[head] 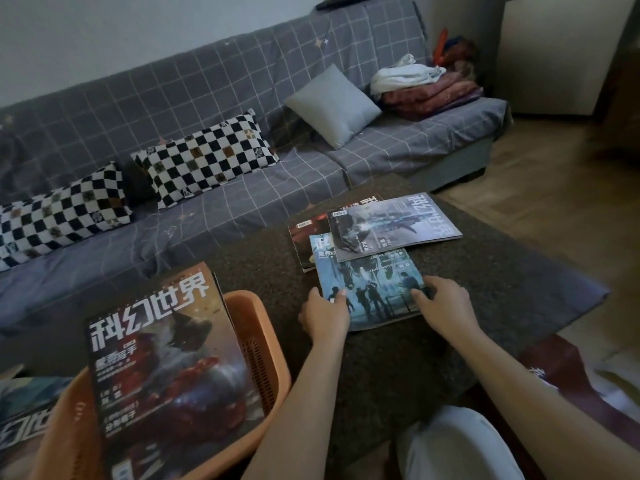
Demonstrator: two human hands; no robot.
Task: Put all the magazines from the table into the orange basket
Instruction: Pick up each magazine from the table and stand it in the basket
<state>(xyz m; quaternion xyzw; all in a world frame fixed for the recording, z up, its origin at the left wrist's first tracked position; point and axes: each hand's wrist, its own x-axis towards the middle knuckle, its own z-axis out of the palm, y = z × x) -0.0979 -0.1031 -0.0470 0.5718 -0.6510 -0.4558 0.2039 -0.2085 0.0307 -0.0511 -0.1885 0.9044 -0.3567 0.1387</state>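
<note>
A blue-covered magazine lies on the dark table, nearest me. My left hand grips its near left corner, thumb on the cover. My right hand rests on its near right corner with fingers curled over the edge. A grey-covered magazine overlaps its far end, and a red-covered magazine lies partly under both. The orange basket stands at the near left, and a large red-and-dark magazine leans in it, sticking out over the rim.
A grey checked sofa with checkered pillows runs behind the table. Another magazine lies left of the basket. A dark red printed sheet lies at the near right. My knee is below the table edge.
</note>
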